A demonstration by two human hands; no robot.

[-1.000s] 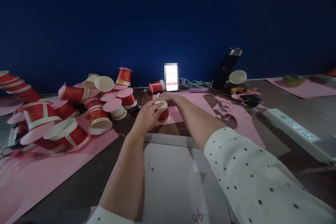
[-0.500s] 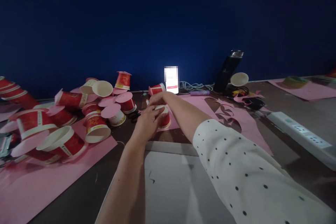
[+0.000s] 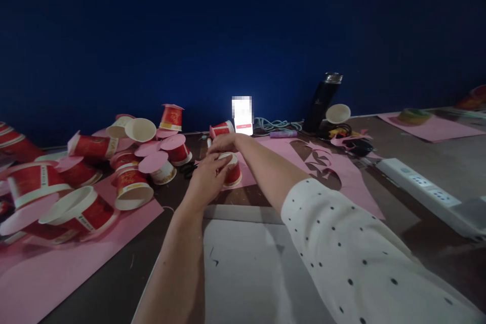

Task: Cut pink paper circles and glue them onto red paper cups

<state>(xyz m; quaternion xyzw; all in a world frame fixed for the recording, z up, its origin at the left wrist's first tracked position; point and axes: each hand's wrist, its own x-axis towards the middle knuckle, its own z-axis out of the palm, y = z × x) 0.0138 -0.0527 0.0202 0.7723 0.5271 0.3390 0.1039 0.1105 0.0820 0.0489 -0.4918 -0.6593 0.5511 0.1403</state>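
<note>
A red and white paper cup (image 3: 232,172) stands upside down on a pink paper sheet (image 3: 341,172) near the middle of the table. My left hand (image 3: 207,174) grips the cup from the left side. My right hand (image 3: 224,143) reaches across behind the cup and holds a white pen (image 3: 208,142) whose tip points down beside the cup. My right arm wears a white sleeve with dark dots (image 3: 360,258).
Several red paper cups (image 3: 129,182) and pink paper discs (image 3: 154,161) lie heaped at the left on another pink sheet (image 3: 56,268). A lit phone (image 3: 242,114), cables, a dark bottle (image 3: 321,101), a white cup (image 3: 337,113) and a power strip (image 3: 425,187) stand behind and right. White board (image 3: 243,268) lies near me.
My right hand with the pen has slid leftward round the back of the cup. The left hand stays on the cup. The view has shifted slightly.
</note>
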